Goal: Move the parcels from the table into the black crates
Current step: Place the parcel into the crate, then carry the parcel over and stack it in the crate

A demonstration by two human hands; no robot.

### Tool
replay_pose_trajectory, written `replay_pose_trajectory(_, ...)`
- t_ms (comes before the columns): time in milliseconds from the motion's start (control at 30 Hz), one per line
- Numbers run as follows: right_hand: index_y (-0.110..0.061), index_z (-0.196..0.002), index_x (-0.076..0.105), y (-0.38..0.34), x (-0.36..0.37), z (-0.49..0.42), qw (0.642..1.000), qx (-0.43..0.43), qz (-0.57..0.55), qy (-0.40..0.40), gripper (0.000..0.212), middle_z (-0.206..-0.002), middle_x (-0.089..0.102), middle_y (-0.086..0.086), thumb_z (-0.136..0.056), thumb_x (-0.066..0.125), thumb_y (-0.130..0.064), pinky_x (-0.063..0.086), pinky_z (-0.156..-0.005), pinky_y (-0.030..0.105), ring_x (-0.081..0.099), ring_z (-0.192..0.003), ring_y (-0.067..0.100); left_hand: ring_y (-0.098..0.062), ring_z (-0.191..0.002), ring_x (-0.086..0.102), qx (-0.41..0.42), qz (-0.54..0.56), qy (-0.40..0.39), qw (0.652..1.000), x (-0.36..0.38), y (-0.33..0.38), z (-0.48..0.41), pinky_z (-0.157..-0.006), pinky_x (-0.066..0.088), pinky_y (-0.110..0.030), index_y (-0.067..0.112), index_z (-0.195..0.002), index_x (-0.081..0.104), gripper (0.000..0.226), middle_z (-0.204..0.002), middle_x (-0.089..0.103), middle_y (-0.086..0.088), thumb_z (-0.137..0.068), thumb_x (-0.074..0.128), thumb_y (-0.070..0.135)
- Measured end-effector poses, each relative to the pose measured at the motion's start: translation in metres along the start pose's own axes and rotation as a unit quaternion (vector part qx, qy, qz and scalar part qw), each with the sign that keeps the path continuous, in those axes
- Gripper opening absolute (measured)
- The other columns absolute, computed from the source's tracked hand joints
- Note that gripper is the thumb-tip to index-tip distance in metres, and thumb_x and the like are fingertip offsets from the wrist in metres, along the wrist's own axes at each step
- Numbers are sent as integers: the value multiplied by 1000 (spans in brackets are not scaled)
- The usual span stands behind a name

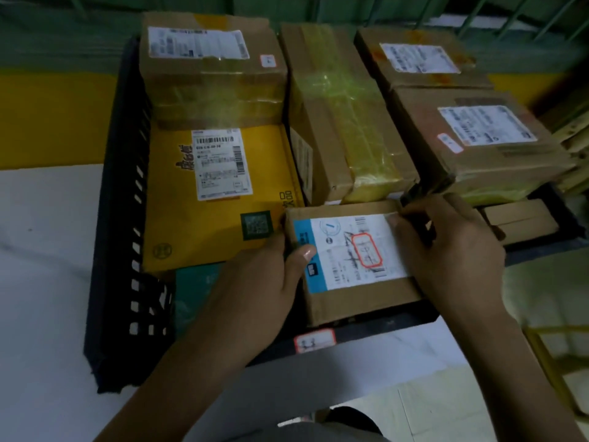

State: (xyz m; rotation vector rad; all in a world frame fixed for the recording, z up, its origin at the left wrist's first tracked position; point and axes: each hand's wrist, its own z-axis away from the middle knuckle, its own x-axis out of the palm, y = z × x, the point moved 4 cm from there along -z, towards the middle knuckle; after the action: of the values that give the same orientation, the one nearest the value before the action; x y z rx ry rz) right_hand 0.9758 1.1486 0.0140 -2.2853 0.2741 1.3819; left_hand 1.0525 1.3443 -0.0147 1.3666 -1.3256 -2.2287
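Observation:
A small brown parcel [350, 266] with a blue-and-white label and a red stamp sits at the near edge of the black crate [124, 250]. My left hand [255, 291] grips its left side, thumb on the label. My right hand [452, 250] holds its right side, fingers curled over the far corner. Inside the crate lie a yellow box [216, 224] with a white label, a taped brown box [213, 68] stacked behind it, a long taped box [347, 122] and a teal packet [197, 291].
More labelled brown boxes [478, 145] fill a second crate on the right, with flat cardboard pieces [522, 221] beside them. A white surface [41, 282] lies under the crates. A yellow band [54, 119] and a green wall run behind.

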Motion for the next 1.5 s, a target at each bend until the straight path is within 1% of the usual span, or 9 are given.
replay_pose_trajectory(133,-20,-95,67,12,-2,2,994,41,-100,-14,12,-83,61,-6,-89,66,-31,39,-57,25,52,-67,7,0,-83,66,11,63,44,997,-5,-7,4,-70,57,-29,35,-131,44,67,-101,69,14,-77,23,67)
replay_pose_trajectory(267,-25,-103,63,19,-17,15,974,93,-205,19,16,-83,62,-10,-88,66,-28,41,-61,3,58,-78,-8,-1,-65,61,39,63,138,988,-21,-9,7,-55,51,-25,31,-139,34,66,-67,62,10,-79,40,59)
replay_pose_trajectory(433,-18,-114,62,42,-47,45,970,77,-226,49,30,-102,65,-6,-90,60,-35,45,-73,7,60,-89,1,5,-70,61,93,95,218,967,-19,17,17,-56,46,-10,22,-123,49,35,-62,58,10,-91,52,35)
replay_pose_trajectory(567,-17,-113,65,80,-82,85,969,86,-217,82,28,-105,65,-7,-90,60,-33,44,-81,10,59,-95,2,-11,-53,52,199,115,253,940,8,78,36,-46,39,-19,31,-108,52,16,-64,52,1,-95,47,38)
replay_pose_trajectory(767,-25,-110,65,185,-162,195,948,193,-214,137,26,-105,65,-16,-89,60,-38,46,-83,13,61,-97,-1,-12,-66,59,270,168,2,948,165,191,84,-58,49,-28,38,-100,59,20,-78,62,4,-86,47,45)
replay_pose_trajectory(967,-28,-108,65,297,-243,326,911,313,-194,184,27,-104,66,-18,-86,58,-41,50,-83,22,62,-97,0,-9,-84,62,299,177,-157,924,325,274,159,-66,53,-24,38,-102,61,16,-87,64,10,-87,55,40)
replay_pose_trajectory(1100,-33,-104,64,353,-287,397,875,384,-199,218,22,-104,66,-21,-87,59,-46,52,-83,26,62,-97,-2,8,-96,57,331,152,-231,902,414,321,208,-72,45,-6,43,-100,58,17,-101,62,28,-95,54,28)
replay_pose_trajectory(1333,-39,-103,62,429,-318,466,797,467,-226,308,25,-102,64,-29,-80,56,-48,48,-78,12,61,-98,-6,19,-114,43,357,122,-329,866,543,377,252,-81,37,3,49,-107,51,25,-118,52,33,-94,50,28)
replay_pose_trajectory(1500,-34,-118,58,512,-335,500,730,515,-246,376,33,-109,64,-23,-86,55,-40,45,-77,3,57,-105,-11,20,-113,44,345,159,-389,839,632,431,236,-81,37,4,45,-112,50,29,-120,51,31,-95,51,22)
